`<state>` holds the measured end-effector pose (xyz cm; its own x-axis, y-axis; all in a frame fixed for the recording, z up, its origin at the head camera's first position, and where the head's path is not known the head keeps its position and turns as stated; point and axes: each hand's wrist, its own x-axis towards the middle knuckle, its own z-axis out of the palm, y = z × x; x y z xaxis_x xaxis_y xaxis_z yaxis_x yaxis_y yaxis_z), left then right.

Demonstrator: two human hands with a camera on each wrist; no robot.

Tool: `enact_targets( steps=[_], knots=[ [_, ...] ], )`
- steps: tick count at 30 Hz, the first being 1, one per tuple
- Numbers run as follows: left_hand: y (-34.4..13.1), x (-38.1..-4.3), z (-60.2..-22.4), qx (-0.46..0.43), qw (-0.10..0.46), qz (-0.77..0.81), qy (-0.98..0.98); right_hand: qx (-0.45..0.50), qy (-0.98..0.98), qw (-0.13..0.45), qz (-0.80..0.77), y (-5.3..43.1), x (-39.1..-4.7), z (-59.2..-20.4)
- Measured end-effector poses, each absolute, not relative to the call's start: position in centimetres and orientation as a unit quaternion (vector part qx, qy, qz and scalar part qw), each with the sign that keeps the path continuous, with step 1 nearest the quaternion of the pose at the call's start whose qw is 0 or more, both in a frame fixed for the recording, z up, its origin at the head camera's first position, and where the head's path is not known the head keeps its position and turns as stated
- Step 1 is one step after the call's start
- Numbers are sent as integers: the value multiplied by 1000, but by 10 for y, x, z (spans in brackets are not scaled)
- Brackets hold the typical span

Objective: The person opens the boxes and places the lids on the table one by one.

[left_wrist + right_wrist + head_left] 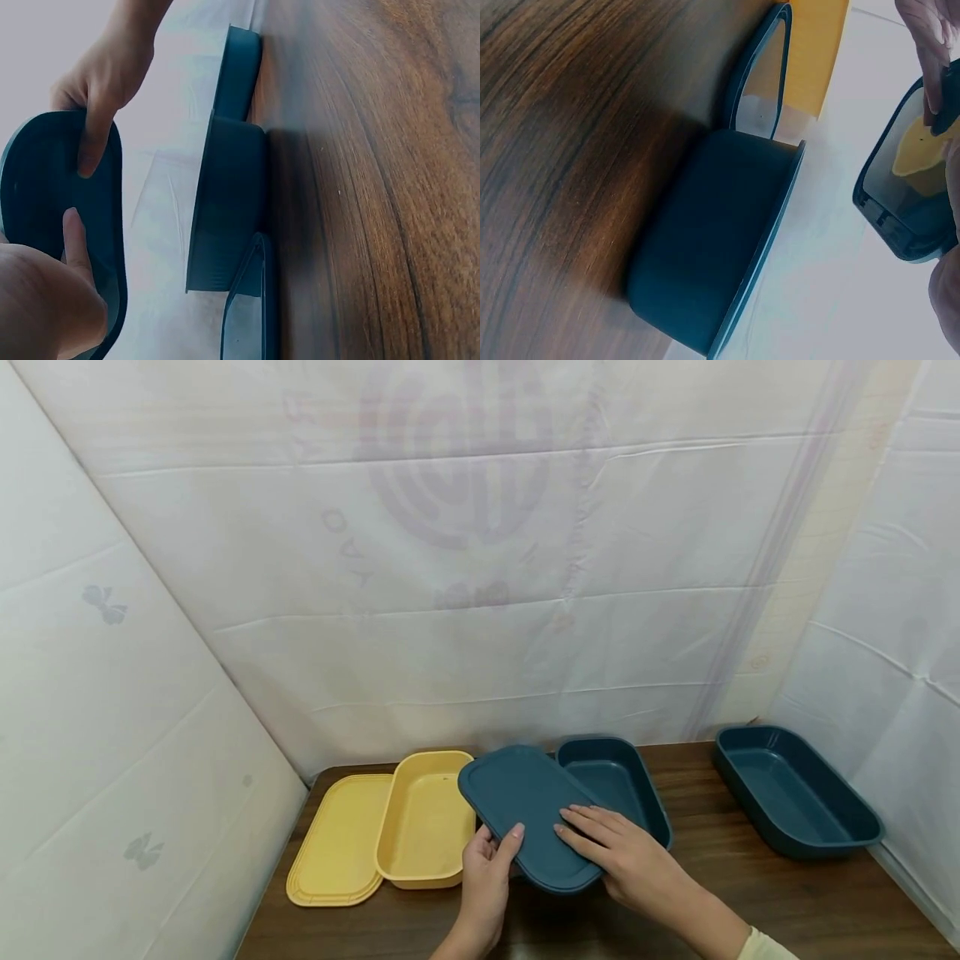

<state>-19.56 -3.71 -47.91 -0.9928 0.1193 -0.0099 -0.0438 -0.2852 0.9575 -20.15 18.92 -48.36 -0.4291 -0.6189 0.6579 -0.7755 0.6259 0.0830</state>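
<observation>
Both hands hold a dark blue rectangular lid (pixel 517 789) with rounded corners, tilted above the table in the head view. At its near left edge my left hand (pixel 482 881) grips it, thumb on top and the other fingers hidden beneath. My right hand (pixel 626 856) spreads its fingers over the top near the right edge. Its thumb (pixel 91 146) presses the underside in the left wrist view. Partly behind the lid stands a blue container (pixel 615 781). Close beside that container, a blue-rimmed piece with a pale middle (pixel 270 311) stands low on the table, mostly hidden in the head view.
To the left, a yellow container (pixel 423 814) stands next to a flat yellow lid (pixel 341 839). Another blue container (pixel 795 793) is at the right end of the wooden table (pixel 720 877). White cloth walls (pixel 465 660) enclose the back and sides.
</observation>
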Motion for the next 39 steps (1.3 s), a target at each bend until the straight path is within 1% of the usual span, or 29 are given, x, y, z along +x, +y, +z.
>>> enact_targets(
  steps=[5, 13, 21, 27, 29, 32, 34, 39],
  knots=[
    [-39, -196, -480, 35, 46, 794, 606, 416, -832, 348, 118, 192, -202, -479],
    [-44, -196, -481, 70, 26, 795, 602, 405, -828, 369, 118, 203, -204, -467],
    [-47, -195, -480, 62, 52, 796, 600, 376, -827, 397, 132, 222, -208, -454],
    [-50, -196, -482, 52, 59, 796, 600, 328, -838, 402, 169, 249, -209, -451],
    [-51, -196, -483, 50, 55, 796, 600, 296, -846, 397, 198, 258, -209, -454],
    [-52, -197, -485, 45, 49, 795, 603, 215, -866, 363, 268, 272, -206, -462],
    [-54, -198, -486, 43, 46, 794, 605, 139, -876, 334, 319, 279, -204, -467],
    [-56, -197, -486, 40, 42, 793, 606, -66, -879, 242, 406, 294, -200, -471]
  ],
)
